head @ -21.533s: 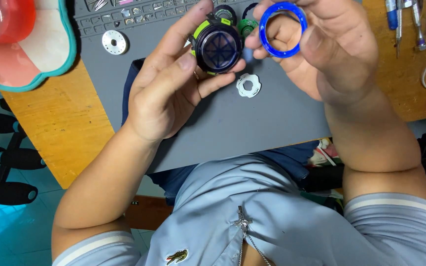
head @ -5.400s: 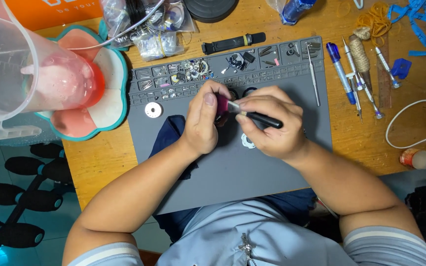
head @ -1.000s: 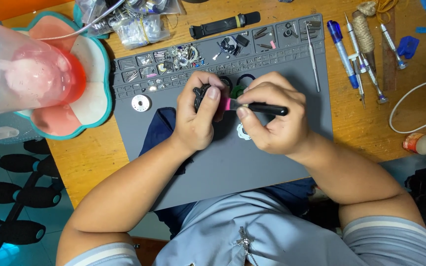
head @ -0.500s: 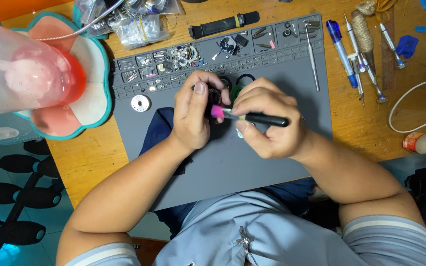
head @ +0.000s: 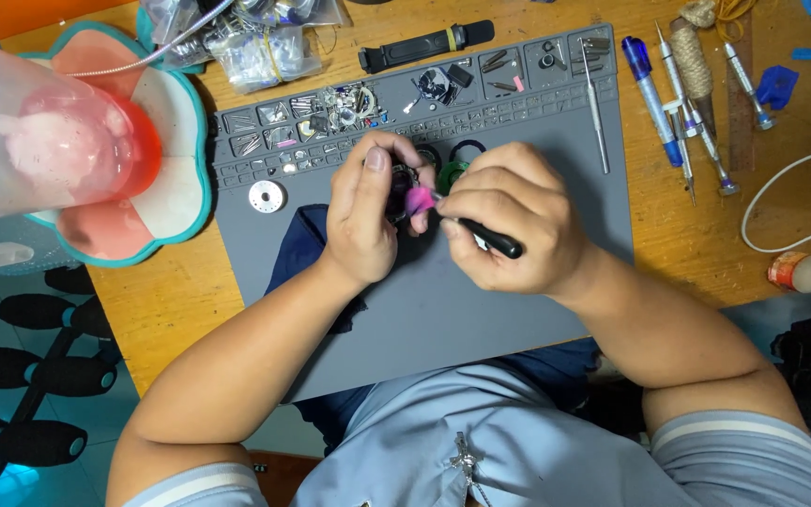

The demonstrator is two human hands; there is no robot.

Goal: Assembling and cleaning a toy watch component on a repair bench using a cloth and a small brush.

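My left hand (head: 364, 221) grips a small dark round watch case (head: 400, 187) above the grey work mat (head: 481, 310). My right hand (head: 509, 225) holds a black-handled tool (head: 485, 237) whose pink tip (head: 419, 200) touches the case. Most of the case is hidden by my fingers. A dark ring (head: 468, 149) and a green part (head: 452, 172) lie on the mat just behind my hands.
A silver disc (head: 267, 196) lies on the mat at left. Small parts fill the mat's tray slots (head: 330, 105). A clear pitcher (head: 39, 141) stands on a teal-rimmed tray (head: 180, 216) at far left. Screwdrivers (head: 654, 89), a black strap (head: 424, 47), a white cable (head: 790, 197).
Since a second ago my right hand has shifted the pink tip slightly left against the case. Long before, I held the case and a blue ring apart in the air.
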